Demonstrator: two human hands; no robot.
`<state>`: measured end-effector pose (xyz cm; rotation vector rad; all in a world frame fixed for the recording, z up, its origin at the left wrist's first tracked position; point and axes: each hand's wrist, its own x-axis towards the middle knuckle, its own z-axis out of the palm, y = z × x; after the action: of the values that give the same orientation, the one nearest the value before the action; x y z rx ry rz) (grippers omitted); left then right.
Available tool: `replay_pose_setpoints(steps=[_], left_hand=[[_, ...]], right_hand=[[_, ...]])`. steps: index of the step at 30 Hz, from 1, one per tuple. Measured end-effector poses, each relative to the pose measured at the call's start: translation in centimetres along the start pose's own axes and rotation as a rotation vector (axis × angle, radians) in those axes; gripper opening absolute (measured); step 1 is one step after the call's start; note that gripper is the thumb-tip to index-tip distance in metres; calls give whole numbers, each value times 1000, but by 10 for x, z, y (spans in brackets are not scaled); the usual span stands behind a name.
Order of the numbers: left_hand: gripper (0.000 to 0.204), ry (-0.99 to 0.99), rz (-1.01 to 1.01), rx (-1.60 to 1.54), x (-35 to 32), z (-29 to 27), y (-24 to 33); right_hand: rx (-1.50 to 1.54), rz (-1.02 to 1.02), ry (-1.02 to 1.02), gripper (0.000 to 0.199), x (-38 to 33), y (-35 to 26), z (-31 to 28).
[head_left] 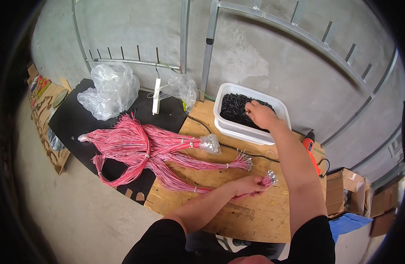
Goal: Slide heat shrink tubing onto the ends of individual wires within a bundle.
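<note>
Near the front edge of the wooden table, my left hand (248, 186) is wrapped round one end of a bundle of pink-and-white wires (270, 178), whose silvery metal tips stick out past the fingers. My right hand (260, 115) reaches over a white plastic tub (285, 115) holding many short black tube-like pieces (236, 105). Its fingers are bent together at the pieces; whatever they pinch is too small to make out. Left of my hands lies the large heap of the same wires (123, 141), tied in bunches, one end wrapped in clear plastic (210, 144).
An orange-and-black heat gun (310, 149) stands at the table's right edge. A white power strip (156, 97) and crumpled clear plastic bags (112, 90) sit at the back left. A black cord (251, 152) crosses the wooden table (237, 220). Cardboard boxes (350, 193) are at right.
</note>
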<state>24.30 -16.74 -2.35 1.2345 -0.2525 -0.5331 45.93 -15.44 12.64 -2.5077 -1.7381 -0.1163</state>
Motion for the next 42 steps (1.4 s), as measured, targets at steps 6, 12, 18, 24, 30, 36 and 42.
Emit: replay_pose_setpoints(steps=[6,12,18,24,30,36,42], left_hand=[[15,2,-1,-19,-3,2,1],[16,7,-27,0,-6,5,9],[15,2,-6,5,-5,2,4],[15,-1,6,17,-4,3,4],[15,-14,8,-6,-4,1,2],[15,-10,29,21,-2,0,5],[16,16,4,7,-3,0,7]], right_hand=[[315,215,356,17,0,24,6],[969,582,255,21,-4,20,-9],[1250,785,373,26,-5,15,-10],[1872,832,410,25,-5,38,-11],[2215,796,403,30,0,44,0],[2299,832,449,37,7,49,4],[2383,772,530,31,10,46,6]])
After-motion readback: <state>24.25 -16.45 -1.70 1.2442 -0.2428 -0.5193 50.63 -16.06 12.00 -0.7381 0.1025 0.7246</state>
